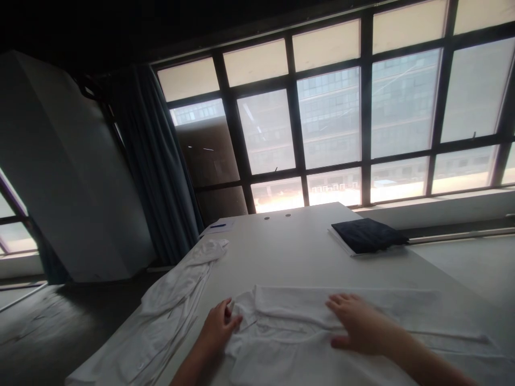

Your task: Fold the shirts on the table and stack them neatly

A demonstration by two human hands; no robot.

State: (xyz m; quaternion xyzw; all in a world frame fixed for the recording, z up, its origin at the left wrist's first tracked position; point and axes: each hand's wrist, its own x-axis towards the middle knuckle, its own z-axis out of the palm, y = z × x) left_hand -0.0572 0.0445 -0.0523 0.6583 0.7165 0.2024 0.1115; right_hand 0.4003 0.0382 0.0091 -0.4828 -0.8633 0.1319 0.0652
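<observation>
A white shirt (289, 327) lies partly folded on the white table (273, 257) in front of me. At its left end, near what looks like the collar, my left hand (219, 326) has its fingers curled and seems to grip the cloth edge; the fingertips are partly hidden. My right hand (356, 324) rests flat on the middle of the shirt, palm down, with the fingers stretched out and the thumb apart. The shirt's lower part runs out of view at the bottom and right.
Along the table's left edge lie more white garments (173, 300), loosely layered. A folded dark garment (368, 235) sits on something white at the right. Paper with a pen (218, 225) is at the far left corner. Beyond stand large windows (330, 118) and a blue curtain (156, 155).
</observation>
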